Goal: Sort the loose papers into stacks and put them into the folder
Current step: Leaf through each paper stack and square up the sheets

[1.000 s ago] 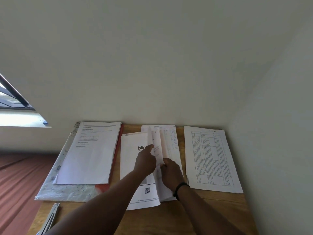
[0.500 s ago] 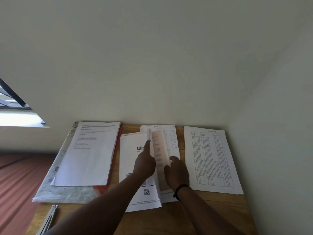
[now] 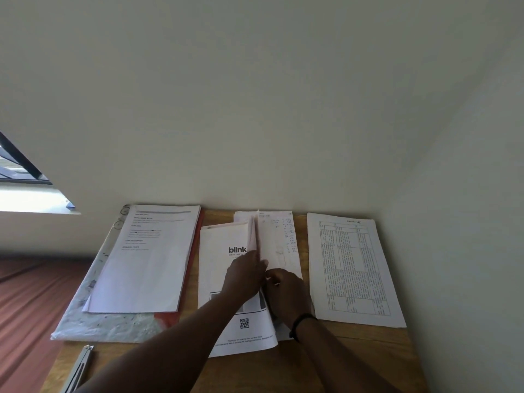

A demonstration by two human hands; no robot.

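Left hand (image 3: 245, 275) holds raised sheets of the middle paper stack (image 3: 226, 279) upright, fingers straight against them. Right hand (image 3: 285, 293) pinches a lower sheet beside it. Folder (image 3: 107, 324) lies at the table's (image 3: 340, 364) left, papers (image 3: 147, 259) upon it; table sheet (image 3: 351, 268) right.

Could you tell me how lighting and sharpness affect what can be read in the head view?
Head view: the window at left is blown out, while the desk is dim; "blink" on the white bag reads, but the table sheet is too soft; both hands look dark; wide-angle bending at edges.
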